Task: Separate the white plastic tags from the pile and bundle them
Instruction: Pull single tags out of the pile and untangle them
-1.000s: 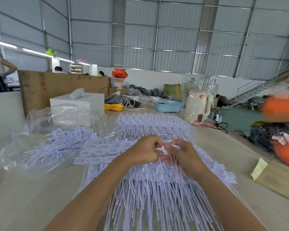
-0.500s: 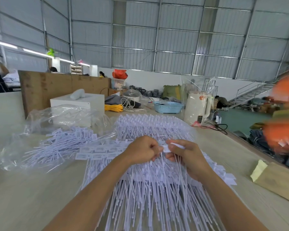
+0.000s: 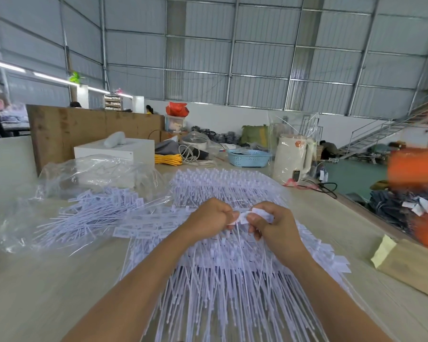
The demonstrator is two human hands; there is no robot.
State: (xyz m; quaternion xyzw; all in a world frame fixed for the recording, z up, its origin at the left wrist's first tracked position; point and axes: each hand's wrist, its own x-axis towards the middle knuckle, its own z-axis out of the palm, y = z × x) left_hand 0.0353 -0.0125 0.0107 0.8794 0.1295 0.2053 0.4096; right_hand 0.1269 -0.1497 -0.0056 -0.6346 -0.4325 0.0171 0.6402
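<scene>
White plastic tags (image 3: 223, 280) lie in a big fanned pile at scene center on the light wood table (image 3: 35, 292), flat label ends toward the middle, thin tails running toward the near edge; more of the pile sits just beyond the hands, far center. Both hands meet above the pile's middle. Left hand (image 3: 209, 219) is curled into a fist, fingers pinching the label ends of a few tags, tails hanging down between the hands. Right hand (image 3: 273, 224) is curled too, thumb and fingers pinching the same small white clump of label ends from the right side; the 2 hands nearly touch. A second loose heap of tags (image 3: 89, 213) lies to the left, partly on crumpled clear plastic bag (image 3: 92, 171). Far left stands a white box (image 3: 119, 150); behind it a brown board partition (image 3: 84, 129). Far center: yellow cord coil (image 3: 168, 159), blue basket (image 3: 248, 157), white kettle (image 3: 292, 156) wrapped in clear plastic. Near right on the table lies a brown envelope (image 3: 415, 270) with a yellow note (image 3: 382, 250) on its left end. A blurred orange shape (image 3: 415, 166) shows at the right edge.
</scene>
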